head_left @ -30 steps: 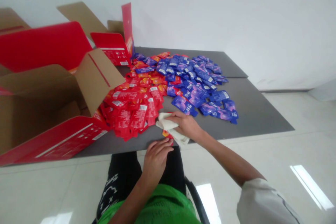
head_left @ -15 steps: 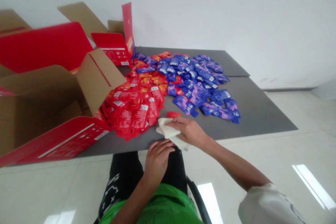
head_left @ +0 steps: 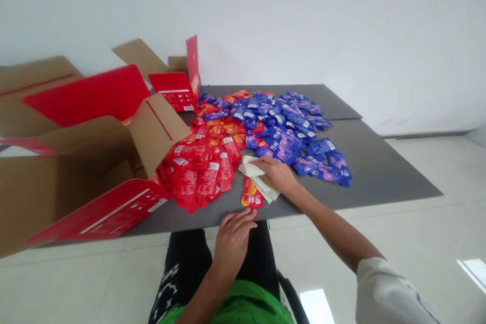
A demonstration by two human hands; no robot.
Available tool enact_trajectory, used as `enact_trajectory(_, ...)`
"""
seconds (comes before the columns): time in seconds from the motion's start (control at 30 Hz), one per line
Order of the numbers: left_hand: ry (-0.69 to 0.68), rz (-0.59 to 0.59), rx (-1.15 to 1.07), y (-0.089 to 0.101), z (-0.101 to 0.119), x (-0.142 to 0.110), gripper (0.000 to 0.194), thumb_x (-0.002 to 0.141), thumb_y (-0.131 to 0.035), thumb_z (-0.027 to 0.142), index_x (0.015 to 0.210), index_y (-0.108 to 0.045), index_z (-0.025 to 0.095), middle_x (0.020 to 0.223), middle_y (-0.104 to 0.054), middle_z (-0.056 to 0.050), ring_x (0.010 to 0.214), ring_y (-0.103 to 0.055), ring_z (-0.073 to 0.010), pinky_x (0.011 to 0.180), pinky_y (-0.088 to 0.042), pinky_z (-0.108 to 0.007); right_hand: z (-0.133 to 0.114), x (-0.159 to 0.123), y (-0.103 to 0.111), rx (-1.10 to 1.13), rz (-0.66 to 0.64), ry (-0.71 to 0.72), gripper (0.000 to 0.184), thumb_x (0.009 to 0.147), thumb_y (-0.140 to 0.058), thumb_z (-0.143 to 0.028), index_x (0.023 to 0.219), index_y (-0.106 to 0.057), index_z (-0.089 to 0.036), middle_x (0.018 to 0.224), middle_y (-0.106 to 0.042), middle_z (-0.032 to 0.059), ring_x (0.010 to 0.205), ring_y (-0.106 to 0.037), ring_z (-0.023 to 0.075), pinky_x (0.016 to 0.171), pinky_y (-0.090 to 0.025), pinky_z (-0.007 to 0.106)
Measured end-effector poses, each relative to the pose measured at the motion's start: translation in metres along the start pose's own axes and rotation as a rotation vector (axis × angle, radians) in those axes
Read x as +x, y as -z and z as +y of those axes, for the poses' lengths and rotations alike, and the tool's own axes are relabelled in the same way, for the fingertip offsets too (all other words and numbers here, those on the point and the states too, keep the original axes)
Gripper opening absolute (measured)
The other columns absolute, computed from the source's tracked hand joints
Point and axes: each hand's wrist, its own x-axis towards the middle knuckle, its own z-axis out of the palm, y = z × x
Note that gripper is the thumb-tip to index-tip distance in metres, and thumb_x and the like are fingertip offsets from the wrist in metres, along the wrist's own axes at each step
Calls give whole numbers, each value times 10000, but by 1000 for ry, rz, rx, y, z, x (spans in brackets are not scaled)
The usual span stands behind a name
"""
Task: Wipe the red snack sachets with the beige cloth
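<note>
1. Two bare hands work at one red sachet [head_left: 251, 195] lying face up by the tabletop's near edge; the left hand [head_left: 235, 235] sits at its near end, fingertips resting on that end. Whether its thumb pinches the foil from below, I cannot tell.
2. Should that hold be light, a pull toward the body could slide the sachet over the edge.
3. Over the sachet's far part, the right hand [head_left: 279, 174] has a folded cream cloth [head_left: 265, 187] bunched under its fingers; its thumb is hidden. A loose fold could catch the foil and twist the sachet out of line.
4. Just left of the sachet, a heap of red sachets [head_left: 201, 177] lies near enough that a wide sideways stroke could knock it and mix the pieces.
5. Farther left stands an open red carton [head_left: 114, 212]; its raised cardboard flap [head_left: 163, 126] juts toward the heap, in the way of a reach from that side.
6. Beyond the sachet and to its right, a blue-purple sachet heap [head_left: 288, 126] spreads over the grey tabletop [head_left: 395, 177], limiting forward strokes.
7. Well beyond it, to the left, is a smaller red carton [head_left: 172, 88], backed by a white wall [head_left: 304, 20].
</note>
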Motion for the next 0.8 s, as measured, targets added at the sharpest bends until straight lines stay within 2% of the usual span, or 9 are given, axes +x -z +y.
enact_trajectory(0.1,40,-69,45,8,7,13,222,995,-555,141,1156,-673,238,1180,-760,-40,1102,-701,-223,973,-504,-423,-3,-28,0,177,202,49,485,920,-530,-120,1377,-644,-236,1246,-674,103,1096,-667,227,922,-529,303)
enact_trajectory(0.2,101,-133,142,12,16,36,438,971,-637,239,1396,-538,216,1194,-723,-83,1081,-672,-250,963,-527,-440,-4,-62,-3,362,433,38,380,950,-547,-187,1299,-692,-231,1127,-698,94,1011,-682,231,880,-542,328)
enact_trajectory(0.27,134,-133,244,7,20,52,547,951,-665,264,1459,-476,190,1286,-663,-122,1163,-621,-280,989,-526,-454,-3,-79,-6,430,551,-26,284,954,-584,-237,1190,-743,-224,1072,-716,84,972,-690,232,850,-539,325)
enact_trajectory(0.33,169,-122,345,-2,20,67,555,948,-665,272,1459,-478,161,1365,-602,-149,1229,-574,-297,1018,-518,-454,-1,-90,-10,485,637,-140,211,935,-643,-303,1071,-775,-211,1014,-730,71,919,-692,227,821,-532,316)
enact_trajectory(0.4,209,-136,421,-10,20,79,534,954,-655,309,1436,-506,135,1368,-590,-157,1216,-571,-298,1010,-527,-443,1,-95,-14,543,703,-299,244,905,-690,-382,1030,-786,-196,993,-745,66,889,-688,228,805,-526,312)
enact_trajectory(0.5,281,-191,513,-14,26,99,574,928,-679,435,1373,-574,90,1276,-623,-173,1151,-594,-315,982,-543,-459,6,-95,-17,643,745,-534,405,858,-723,-487,1101,-786,-169,1034,-773,84,930,-697,260,818,-524,324)
enact_trajectory(0.57,352,-267,563,-12,34,113,551,908,-691,471,1282,-644,69,1207,-644,-194,1132,-607,-334,948,-561,-462,7,-95,-19,690,750,-620,485,829,-737,-527,1130,-785,-151,1058,-781,101,974,-701,287,844,-523,337)
enact_trajectory(0.73,511,-517,565,-5,53,145,214,916,-610,134,1060,-756,75,1016,-719,-225,959,-724,-305,732,-611,-354,9,-97,-19,720,730,-632,536,803,-752,-539,1139,-783,-124,1079,-783,126,1003,-705,310,878,-523,352)
enact_trajectory(0.8,503,-542,549,-4,54,152,236,900,-558,33,957,-779,98,879,-740,-188,859,-753,-277,714,-612,-341,10,-99,-18,717,712,-620,535,808,-746,-543,1137,-784,-124,1085,-782,128,1023,-704,317,884,-525,350)
